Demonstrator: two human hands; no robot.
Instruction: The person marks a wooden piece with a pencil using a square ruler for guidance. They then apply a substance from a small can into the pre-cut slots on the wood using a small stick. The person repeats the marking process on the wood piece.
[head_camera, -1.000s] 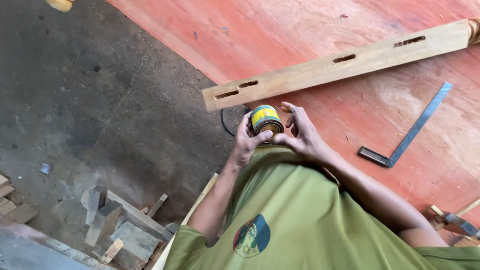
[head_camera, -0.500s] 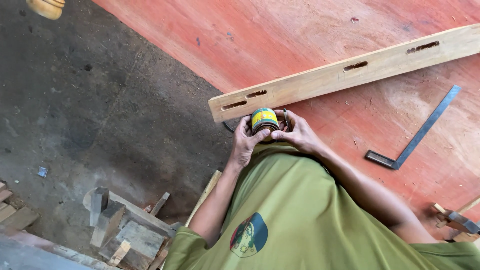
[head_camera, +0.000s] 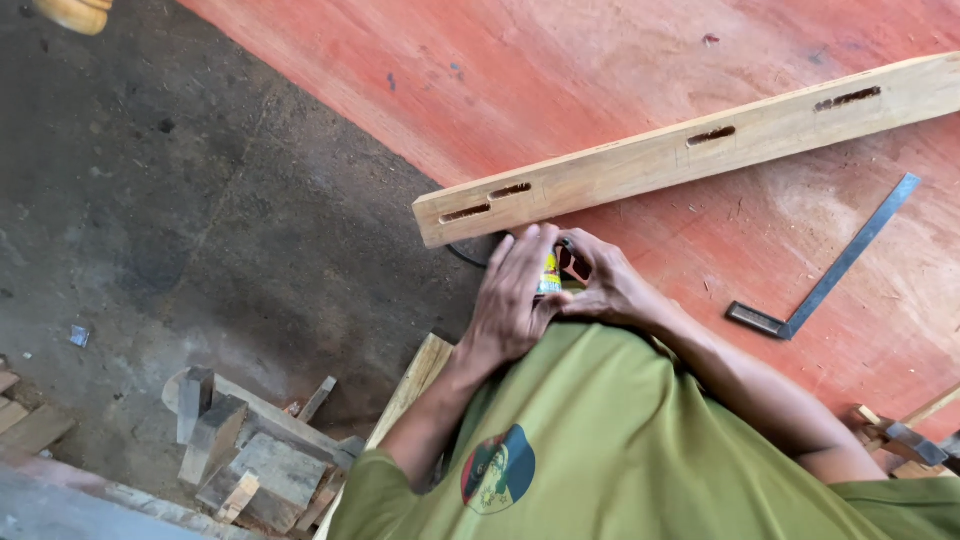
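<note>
A small round tin with a yellow label (head_camera: 550, 272) sits between both hands, close against my green shirt; only a sliver of it shows. My left hand (head_camera: 515, 295) lies flat over its top and covers most of it. My right hand (head_camera: 605, 285) wraps the tin's right side, fingers curled on it. Just beyond the hands a long pale wooden rail with several slots (head_camera: 690, 145) lies across the red plywood board (head_camera: 600, 70).
A metal try square (head_camera: 825, 275) lies on the board to the right. Dark concrete floor (head_camera: 200, 200) spreads to the left, with a pile of wood offcuts (head_camera: 240, 455) at the lower left. A black cable (head_camera: 465, 256) loops under the rail's end. Clamp-like tool at right edge (head_camera: 905, 435).
My left hand has moved from the tin's side up over its top, hiding the yellow label. The right hand has stayed on the tin.
</note>
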